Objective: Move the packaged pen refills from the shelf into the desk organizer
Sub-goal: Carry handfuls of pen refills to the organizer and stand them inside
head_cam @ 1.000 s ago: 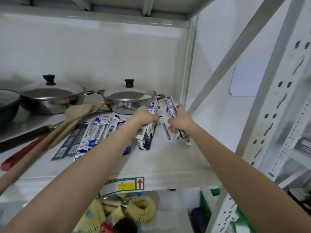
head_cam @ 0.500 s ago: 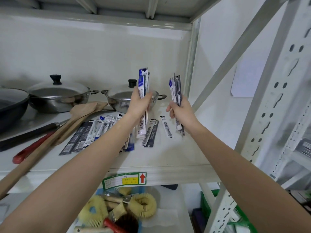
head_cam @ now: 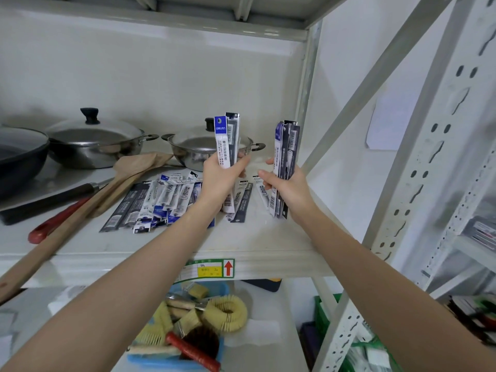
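My left hand (head_cam: 222, 175) grips a bundle of packaged pen refills (head_cam: 226, 138) upright above the white shelf (head_cam: 241, 242). My right hand (head_cam: 288, 189) grips a second upright bundle of refill packs (head_cam: 287, 149) just to the right. Between and below the hands, a few packs (head_cam: 243, 200) lie flat on the shelf. A larger spread of refill packs (head_cam: 158, 202) lies to the left of my left wrist. No desk organizer is in view.
Two lidded steel pots (head_cam: 96, 146) (head_cam: 198, 146) stand at the shelf's back, a dark pan (head_cam: 18, 157) at far left. Wooden spatulas (head_cam: 88, 200), a knife (head_cam: 48, 200) and a red-handled tool (head_cam: 56, 221) lie left. A blue bin of brushes (head_cam: 188, 328) sits below. Slotted uprights (head_cam: 418, 183) rise at right.
Both hands have lifted their bundles off the shelf and turned them upright. Since half a second ago they have barely moved.
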